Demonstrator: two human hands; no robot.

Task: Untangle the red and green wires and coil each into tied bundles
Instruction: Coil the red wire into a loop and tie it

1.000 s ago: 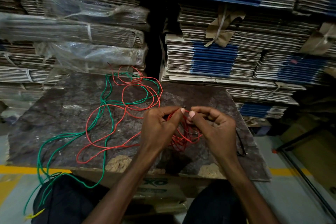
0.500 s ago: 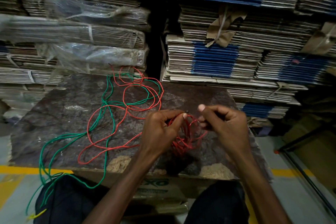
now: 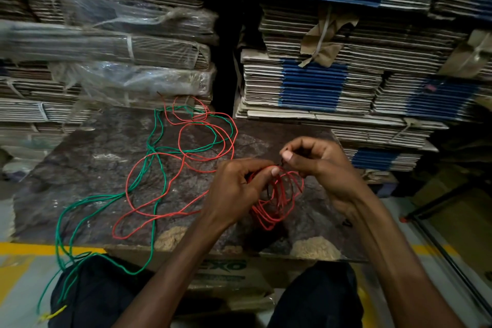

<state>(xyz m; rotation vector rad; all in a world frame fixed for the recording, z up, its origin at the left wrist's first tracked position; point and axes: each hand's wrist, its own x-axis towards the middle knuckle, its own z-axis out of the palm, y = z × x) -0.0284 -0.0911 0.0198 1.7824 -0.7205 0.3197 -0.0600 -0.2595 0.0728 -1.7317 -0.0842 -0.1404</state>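
While my left hand is pinching the top of a small red coil between thumb and forefinger, my right hand is nipping a thin dark tie or wire end just beside it, fingers curled narrow; what that strand is, I cannot tell. Coil: several red loops, hanging below my fingers over the board near its front edge, right of middle. Red wire, remainder: lying in loose loops across the board's middle and toward its far edge, running to the coil. Green wire: crossing over and under the red loops near the far edge, trailing to the front left corner and dropping off the board over my dark trouser leg. Bundled flat cartons: standing stacked behind the board.
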